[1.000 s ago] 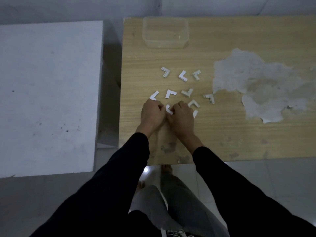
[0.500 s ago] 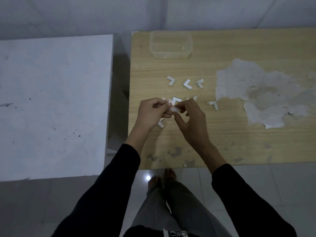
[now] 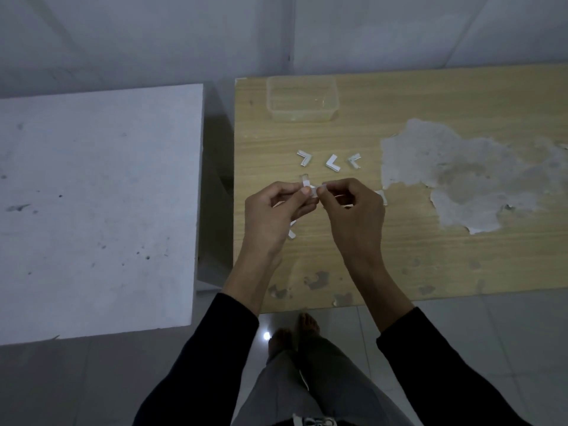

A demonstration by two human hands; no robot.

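Above the wooden table [image 3: 399, 256], my left hand [image 3: 276, 210] and my right hand [image 3: 353, 207] meet at the fingertips. Each pinches a small white L-shaped piece [image 3: 311, 189], and the pieces touch between the thumbs. Three more white L-shaped pieces lie in a row beyond the hands: one at the left [image 3: 304, 157], one in the middle [image 3: 333, 163], one at the right [image 3: 354, 160]. Another piece [image 3: 291, 232] peeks out under my left hand, and one [image 3: 382, 196] shows past my right hand. Other pieces are hidden by the hands.
A clear plastic container [image 3: 302, 98] stands near the table's far left corner. A large patch of peeled veneer [image 3: 461, 173] marks the table's right half. A white block [image 3: 98, 204] stands to the left, with a gap between it and the table.
Both hands rose from the table with white pieces pinched between the fingers and now hold them together in the air. The camera view tilted, so the table sits lower in the frame.
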